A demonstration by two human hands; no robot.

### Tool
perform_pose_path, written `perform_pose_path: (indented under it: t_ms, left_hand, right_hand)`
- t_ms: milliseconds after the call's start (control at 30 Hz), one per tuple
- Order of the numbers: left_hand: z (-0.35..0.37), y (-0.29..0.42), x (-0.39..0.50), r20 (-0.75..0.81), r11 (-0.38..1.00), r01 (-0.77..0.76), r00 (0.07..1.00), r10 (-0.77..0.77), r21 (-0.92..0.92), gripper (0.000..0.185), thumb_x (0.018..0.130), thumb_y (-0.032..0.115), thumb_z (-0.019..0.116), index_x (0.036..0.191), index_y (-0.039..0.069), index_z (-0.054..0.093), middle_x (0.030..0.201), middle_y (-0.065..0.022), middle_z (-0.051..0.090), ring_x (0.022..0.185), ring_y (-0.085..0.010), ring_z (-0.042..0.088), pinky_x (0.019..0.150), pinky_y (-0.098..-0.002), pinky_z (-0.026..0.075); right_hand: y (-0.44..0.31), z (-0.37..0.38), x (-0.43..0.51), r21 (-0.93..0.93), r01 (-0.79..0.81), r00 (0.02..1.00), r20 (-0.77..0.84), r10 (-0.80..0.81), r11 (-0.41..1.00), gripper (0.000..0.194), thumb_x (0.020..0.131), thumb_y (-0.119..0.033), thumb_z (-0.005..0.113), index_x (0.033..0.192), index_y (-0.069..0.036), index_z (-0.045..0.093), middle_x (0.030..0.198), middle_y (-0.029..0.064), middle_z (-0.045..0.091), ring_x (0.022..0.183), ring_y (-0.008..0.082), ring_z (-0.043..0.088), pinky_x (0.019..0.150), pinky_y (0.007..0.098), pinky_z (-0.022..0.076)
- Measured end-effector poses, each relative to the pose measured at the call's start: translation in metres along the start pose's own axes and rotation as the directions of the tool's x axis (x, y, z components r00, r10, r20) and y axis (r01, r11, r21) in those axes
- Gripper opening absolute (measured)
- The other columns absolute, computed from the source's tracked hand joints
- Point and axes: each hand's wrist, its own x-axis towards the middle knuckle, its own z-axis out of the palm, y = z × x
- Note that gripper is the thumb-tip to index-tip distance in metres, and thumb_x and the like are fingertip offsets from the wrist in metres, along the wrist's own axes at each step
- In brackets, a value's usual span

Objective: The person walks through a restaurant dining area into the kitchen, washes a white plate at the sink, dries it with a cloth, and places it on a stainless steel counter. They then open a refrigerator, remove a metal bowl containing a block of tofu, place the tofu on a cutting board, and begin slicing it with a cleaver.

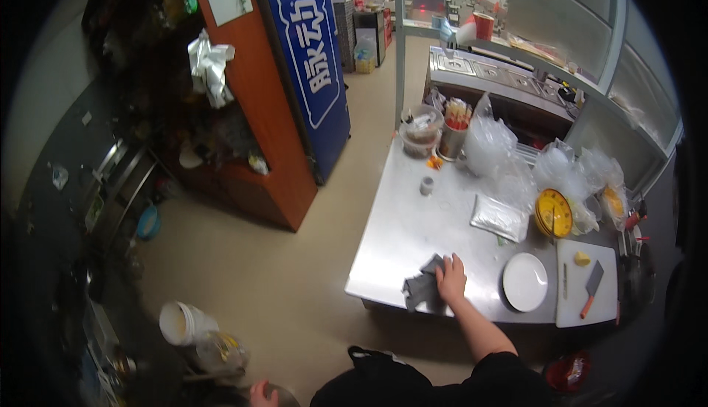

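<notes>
My right hand (pixel 452 281) lies on a crumpled dark grey cloth (pixel 421 292) near the front edge of the steel table (pixel 381 241). The fingers press over the cloth's right part; whether they grip it is hard to tell. To the right of that hand is a white oval-looking plate (pixel 525 282). Beyond it a white cutting board (pixel 572 313) holds a knife with an orange handle (pixel 592 291) and a yellow piece of food (pixel 582 258). Low in the picture, away from the table, my left hand (pixel 264 395) shows only in part, with no object visible in it.
Plastic bags (pixel 492 144), a silvery packet (pixel 500 218), yellow bowls (pixel 553 213), a small jar (pixel 426 186) and a chopstick holder (pixel 452 140) stand farther back. White buckets (pixel 185 323) are on the floor at left. A blue refrigerator (pixel 310 64) stands beside a wooden cabinet (pixel 276 175).
</notes>
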Motion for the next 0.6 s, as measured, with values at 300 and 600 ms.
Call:
perform_pose_path:
  t_ms: [300,600]
  left_hand:
    - [-0.07,-0.053,0.157,0.213,0.921,0.158,0.946,-0.245,0.356,0.034,0.078,0.022,0.063,0.105,0.001,0.063,0.104,-0.0206,0.063,0.098,-0.034,0.059,0.085,-0.0374,0.046]
    - [0.008,-0.106,0.535,0.659,0.757,-0.344,0.738,-0.148,0.555,0.046,0.075,0.027,0.059,0.117,0.008,0.058,0.114,-0.0169,0.059,0.105,-0.0312,0.056,0.09,-0.0388,0.045]
  right_hand:
    - [-0.076,0.023,0.009,-0.181,-0.187,0.975,0.086,0.205,0.966,0.071,0.08,-0.031,0.058,0.137,0.0,0.029,0.147,0.0173,0.022,0.137,0.0323,0.016,0.108,0.0516,0.012]
    - [-0.097,0.025,0.019,-0.343,-0.277,0.939,0.102,0.329,0.897,0.07,0.078,-0.025,0.055,0.137,0.0,0.029,0.146,0.0151,0.024,0.136,0.0309,0.019,0.107,0.0551,0.0107]
